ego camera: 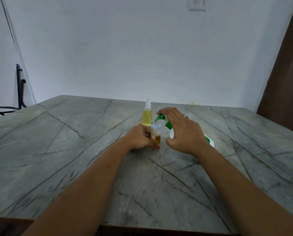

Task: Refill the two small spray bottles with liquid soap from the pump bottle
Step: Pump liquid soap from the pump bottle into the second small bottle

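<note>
mid-desk, well clear of every edge, the left hand grips an open small bottle upright while the right hand holds the tilted pump bottle, green spout over its mouth, a capped spray bottle just beyond.

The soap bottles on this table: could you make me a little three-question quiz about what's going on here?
1. True or false: the far spray bottle has its sprayer cap on.
2. Which hand steadies the open small bottle? A) left B) right
3. Fill in: the right hand tilts the pump bottle so its green ____ sits over the open neck.

Key: 1 true; 2 A, the left hand; 3 nozzle.
</note>
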`<act>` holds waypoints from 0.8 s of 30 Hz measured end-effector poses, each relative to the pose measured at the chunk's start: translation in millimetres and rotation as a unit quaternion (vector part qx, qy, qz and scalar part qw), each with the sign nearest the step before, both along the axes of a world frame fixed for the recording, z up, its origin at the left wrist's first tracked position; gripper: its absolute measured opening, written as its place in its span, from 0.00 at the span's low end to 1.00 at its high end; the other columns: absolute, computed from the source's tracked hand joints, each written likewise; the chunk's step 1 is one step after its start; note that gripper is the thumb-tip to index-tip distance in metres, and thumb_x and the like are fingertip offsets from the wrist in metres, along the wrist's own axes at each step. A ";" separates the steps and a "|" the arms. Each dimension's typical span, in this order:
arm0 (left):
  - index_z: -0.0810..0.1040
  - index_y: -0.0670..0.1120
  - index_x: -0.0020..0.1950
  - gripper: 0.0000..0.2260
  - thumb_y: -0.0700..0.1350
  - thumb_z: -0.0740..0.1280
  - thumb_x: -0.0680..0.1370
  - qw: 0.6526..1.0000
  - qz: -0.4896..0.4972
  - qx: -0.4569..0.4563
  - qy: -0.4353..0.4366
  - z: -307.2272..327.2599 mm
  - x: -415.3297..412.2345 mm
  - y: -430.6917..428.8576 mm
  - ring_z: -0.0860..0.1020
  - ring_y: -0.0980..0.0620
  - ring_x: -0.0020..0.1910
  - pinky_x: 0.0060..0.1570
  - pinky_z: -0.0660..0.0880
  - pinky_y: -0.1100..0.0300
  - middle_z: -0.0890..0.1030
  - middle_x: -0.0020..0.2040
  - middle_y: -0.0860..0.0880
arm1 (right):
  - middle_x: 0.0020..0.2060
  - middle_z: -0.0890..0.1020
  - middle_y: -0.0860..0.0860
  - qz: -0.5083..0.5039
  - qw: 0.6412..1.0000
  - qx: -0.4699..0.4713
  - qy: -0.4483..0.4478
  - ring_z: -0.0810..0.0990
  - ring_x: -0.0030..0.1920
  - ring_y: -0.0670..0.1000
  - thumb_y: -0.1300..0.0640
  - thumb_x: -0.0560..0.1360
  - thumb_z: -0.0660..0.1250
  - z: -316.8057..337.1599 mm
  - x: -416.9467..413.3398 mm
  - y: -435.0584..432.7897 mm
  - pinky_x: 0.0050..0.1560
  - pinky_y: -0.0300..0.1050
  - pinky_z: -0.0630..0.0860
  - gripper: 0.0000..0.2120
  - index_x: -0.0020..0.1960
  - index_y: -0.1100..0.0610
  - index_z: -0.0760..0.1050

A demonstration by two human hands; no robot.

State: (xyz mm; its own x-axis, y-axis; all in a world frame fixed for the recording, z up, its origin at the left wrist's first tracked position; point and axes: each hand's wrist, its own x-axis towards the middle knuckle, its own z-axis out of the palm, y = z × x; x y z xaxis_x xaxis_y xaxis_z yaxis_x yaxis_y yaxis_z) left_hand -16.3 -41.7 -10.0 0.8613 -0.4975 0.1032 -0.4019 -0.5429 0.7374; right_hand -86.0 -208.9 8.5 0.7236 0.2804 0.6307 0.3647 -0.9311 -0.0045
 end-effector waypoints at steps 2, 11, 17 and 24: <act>0.80 0.55 0.44 0.11 0.45 0.76 0.66 1.000 -0.002 0.000 -0.004 -0.4 0.5 0.5 0.79 0.54 0.49 0.56 0.72 0.57 0.83 0.46 0.53 | 0.63 0.70 0.42 0.000 1.000 0.000 0.005 0.71 0.41 0.46 0.53 0.61 0.68 0.4 -0.1 -1.0 0.32 0.33 0.62 0.36 0.67 0.44 0.61; 0.80 0.54 0.44 0.11 0.45 0.77 0.65 1.000 -0.008 -0.004 -0.005 -1.9 2.9 0.6 0.79 0.54 0.49 0.57 0.72 0.55 0.83 0.47 0.52 | 0.58 0.69 0.42 -0.001 1.000 0.004 0.007 0.71 0.38 0.46 0.55 0.60 0.68 2.5 -1.6 -0.2 0.29 0.36 0.63 0.32 0.62 0.45 0.64; 0.81 0.56 0.44 0.12 0.46 0.77 0.64 1.000 -0.012 -0.021 -0.001 -5.1 3.3 0.8 0.79 0.61 0.45 0.47 0.70 0.63 0.83 0.43 0.59 | 0.55 0.68 0.43 -0.008 1.000 0.017 0.008 0.73 0.39 0.48 0.55 0.60 0.69 2.8 -1.2 3.6 0.29 0.36 0.63 0.29 0.60 0.47 0.65; 0.78 0.54 0.54 0.23 0.46 0.79 0.61 0.997 -0.031 -0.063 0.016 -7.9 5.9 3.2 0.79 0.64 0.47 0.45 0.72 0.69 0.81 0.47 0.61 | 0.57 0.69 0.44 -0.011 1.000 0.018 0.009 0.74 0.39 0.49 0.54 0.60 0.69 2.6 -0.7 3.1 0.30 0.37 0.67 0.30 0.61 0.47 0.65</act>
